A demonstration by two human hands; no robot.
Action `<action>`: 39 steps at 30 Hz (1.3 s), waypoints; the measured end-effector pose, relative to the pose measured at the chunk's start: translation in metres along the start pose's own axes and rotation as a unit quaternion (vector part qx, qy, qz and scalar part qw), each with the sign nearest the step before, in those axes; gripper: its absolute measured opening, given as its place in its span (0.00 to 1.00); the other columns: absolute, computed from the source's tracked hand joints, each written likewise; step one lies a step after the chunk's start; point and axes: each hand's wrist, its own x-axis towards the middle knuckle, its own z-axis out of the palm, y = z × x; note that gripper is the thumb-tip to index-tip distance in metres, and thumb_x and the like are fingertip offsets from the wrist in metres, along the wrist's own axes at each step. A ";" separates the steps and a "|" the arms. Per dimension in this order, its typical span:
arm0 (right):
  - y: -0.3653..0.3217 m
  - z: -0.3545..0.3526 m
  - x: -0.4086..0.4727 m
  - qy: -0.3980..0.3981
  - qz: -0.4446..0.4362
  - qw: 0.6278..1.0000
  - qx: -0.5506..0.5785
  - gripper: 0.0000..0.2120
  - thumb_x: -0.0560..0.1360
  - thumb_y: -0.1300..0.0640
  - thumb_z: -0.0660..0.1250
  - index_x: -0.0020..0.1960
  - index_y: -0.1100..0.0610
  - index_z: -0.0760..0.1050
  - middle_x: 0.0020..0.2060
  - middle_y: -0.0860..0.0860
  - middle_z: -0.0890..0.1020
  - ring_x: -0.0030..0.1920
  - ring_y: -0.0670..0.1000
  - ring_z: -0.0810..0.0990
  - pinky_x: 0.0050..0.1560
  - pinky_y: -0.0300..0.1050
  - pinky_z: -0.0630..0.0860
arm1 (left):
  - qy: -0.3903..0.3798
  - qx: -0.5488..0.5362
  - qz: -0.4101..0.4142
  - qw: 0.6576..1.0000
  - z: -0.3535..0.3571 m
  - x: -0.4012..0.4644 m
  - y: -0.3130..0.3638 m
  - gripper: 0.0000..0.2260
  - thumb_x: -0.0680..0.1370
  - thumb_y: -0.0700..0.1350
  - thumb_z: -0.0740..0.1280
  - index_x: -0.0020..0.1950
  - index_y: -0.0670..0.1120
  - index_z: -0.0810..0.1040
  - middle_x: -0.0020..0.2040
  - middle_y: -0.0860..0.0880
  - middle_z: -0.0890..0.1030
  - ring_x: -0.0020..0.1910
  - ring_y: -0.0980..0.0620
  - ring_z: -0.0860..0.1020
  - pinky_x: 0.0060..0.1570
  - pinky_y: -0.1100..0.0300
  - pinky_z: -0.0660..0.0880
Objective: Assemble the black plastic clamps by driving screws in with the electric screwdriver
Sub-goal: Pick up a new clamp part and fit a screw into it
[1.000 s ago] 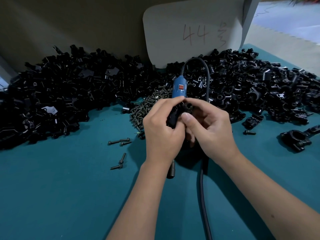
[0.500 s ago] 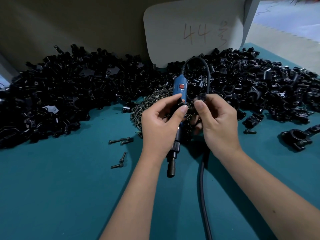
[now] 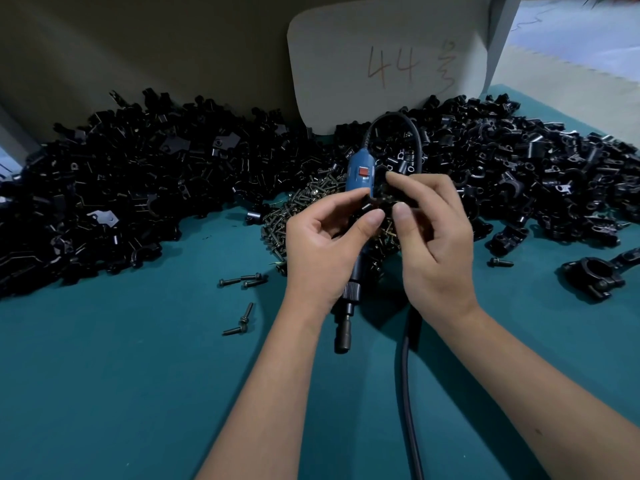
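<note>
My left hand (image 3: 323, 247) and my right hand (image 3: 434, 237) meet above the middle of the table, and each pinches a small black clamp part (image 3: 382, 199) between thumb and fingertips. The parts touch between the hands; how they join is hidden by my fingers. Under the hands lies the blue electric screwdriver (image 3: 360, 174) on the teal mat, its black bit end (image 3: 343, 334) pointing towards me and its cable (image 3: 408, 393) running down past my right forearm. A heap of dark screws (image 3: 304, 209) sits just behind my left hand.
Big piles of black clamp parts lie at the back left (image 3: 121, 188) and back right (image 3: 519, 168). Several loose screws (image 3: 242, 282) lie left of my hands. An assembled clamp (image 3: 595, 275) rests at the right. A board marked "44" (image 3: 391, 64) leans behind.
Both hands have lifted away from me and drawn slightly apart, from a closed grip together over the screwdriver to a fingertip pinch on the small clamp parts. The screwdriver stays on the mat.
</note>
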 end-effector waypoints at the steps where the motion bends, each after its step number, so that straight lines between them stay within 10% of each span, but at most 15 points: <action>1: -0.001 -0.001 -0.001 0.000 -0.005 1.000 0.004 0.14 0.83 0.64 0.66 0.68 0.62 0.79 0.58 0.53 0.80 0.62 0.52 0.78 0.62 0.53 0.77 | -0.005 -0.009 0.002 1.000 0.000 0.000 0.000 0.12 0.76 0.33 0.76 0.59 0.41 0.85 0.54 0.43 0.87 0.55 0.46 0.86 0.56 0.52 0.83; 23: -0.001 0.000 0.000 -0.044 -0.018 0.997 0.064 0.14 0.81 0.68 0.68 0.65 0.62 0.81 0.58 0.53 0.84 0.61 0.52 0.83 0.63 0.47 0.78 | 0.016 -0.135 -0.066 0.989 -0.002 -0.002 0.007 0.09 0.70 0.40 0.77 0.48 0.48 0.89 0.47 0.46 0.88 0.44 0.50 0.85 0.45 0.61 0.82; 26: -0.003 -0.003 -0.001 -0.059 0.036 0.996 0.050 0.10 0.83 0.61 0.67 0.63 0.58 0.80 0.52 0.49 0.84 0.52 0.49 0.84 0.48 0.38 0.80 | 0.056 -0.135 -0.073 0.987 -0.003 0.000 0.009 0.10 0.69 0.41 0.78 0.49 0.46 0.88 0.46 0.45 0.88 0.41 0.50 0.86 0.43 0.61 0.82; 30: 0.004 -0.021 0.008 -0.205 -0.032 0.976 -0.063 0.10 0.80 0.51 0.72 0.43 0.55 0.79 0.32 0.43 0.77 0.32 0.48 0.76 0.32 0.37 0.67 | 0.141 -0.149 -0.083 0.975 -0.004 0.003 0.008 0.13 0.69 0.40 0.78 0.51 0.41 0.84 0.43 0.46 0.87 0.38 0.51 0.85 0.40 0.60 0.82; 34: 0.008 -0.027 0.016 -0.387 -0.006 0.908 -0.162 0.25 0.62 0.29 0.78 0.44 0.44 0.71 0.41 0.41 0.75 0.41 0.44 0.75 0.37 0.35 0.70 | 0.173 -0.159 -0.087 0.968 -0.008 0.005 0.004 0.06 0.75 0.37 0.76 0.51 0.40 0.83 0.42 0.48 0.85 0.41 0.54 0.84 0.42 0.61 0.81; 39: 0.012 -0.026 0.017 -0.360 0.017 0.912 -0.197 0.20 0.69 0.46 0.81 0.42 0.37 0.68 0.41 0.41 0.72 0.40 0.36 0.74 0.37 0.34 0.66 | 0.175 -0.168 -0.090 0.966 -0.008 0.003 0.004 0.03 0.76 0.37 0.75 0.48 0.42 0.84 0.43 0.48 0.85 0.42 0.54 0.84 0.43 0.61 0.82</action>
